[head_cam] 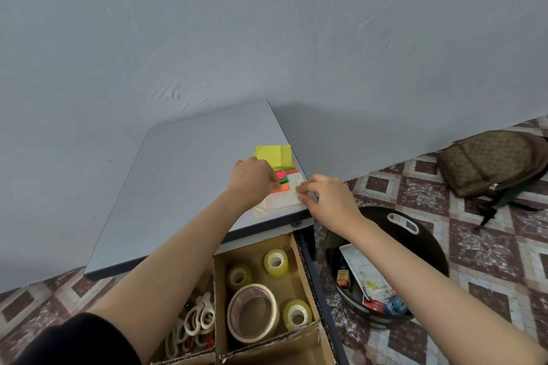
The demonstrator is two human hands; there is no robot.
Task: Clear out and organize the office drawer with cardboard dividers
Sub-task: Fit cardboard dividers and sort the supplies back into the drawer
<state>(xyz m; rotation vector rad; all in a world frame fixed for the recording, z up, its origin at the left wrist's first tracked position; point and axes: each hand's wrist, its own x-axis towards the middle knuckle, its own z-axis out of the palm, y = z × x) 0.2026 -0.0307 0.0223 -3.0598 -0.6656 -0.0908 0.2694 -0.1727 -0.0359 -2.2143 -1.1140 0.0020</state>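
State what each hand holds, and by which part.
Left hand pinches the small coloured sticky flags; right hand presses the white card's right edge. Neither is lifted.

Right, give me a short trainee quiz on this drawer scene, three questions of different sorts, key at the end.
1. True or false: the tape rolls share one cardboard compartment of the drawer.
2. Multiple choice: where do the scissors lie? A) on the desk B) in the bin C) in the drawer compartment left of the tape rolls
3. Short answer: what are the left hand and right hand touching on the desk?

Key
1. True.
2. C.
3. The left hand is on the coloured sticky notes; the right hand is on the white pad at the desk corner.
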